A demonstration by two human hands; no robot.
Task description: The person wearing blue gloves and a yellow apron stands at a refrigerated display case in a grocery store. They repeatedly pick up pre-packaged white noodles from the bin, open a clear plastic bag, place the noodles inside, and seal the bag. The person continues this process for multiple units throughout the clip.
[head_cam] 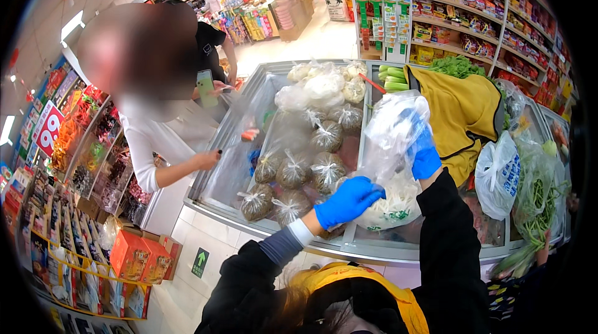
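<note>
My left hand [348, 201], in a blue glove, has its fingers bent at the left edge of a clear plastic bag of white shredded food [397, 203]; whether it grips the bag cannot be told. My right hand [424, 149], also gloved in blue, is raised beside a bunch of thin clear plastic [395, 124] above that bag, its fingers partly behind the film and closed on it. Several knotted bags of brownish food [327, 137] lie left of my hands on the freezer's glass top. Behind them are bags of pale food [322, 89].
A chest freezer [280, 230] spans the view. A yellow cloth garment [460, 110], celery [393, 77], a white carrier bag [497, 175] and bagged green vegetables [537, 194] lie at right. Across the freezer, a person in white [152, 147] reaches over its edge; another person in black [208, 49] stands behind.
</note>
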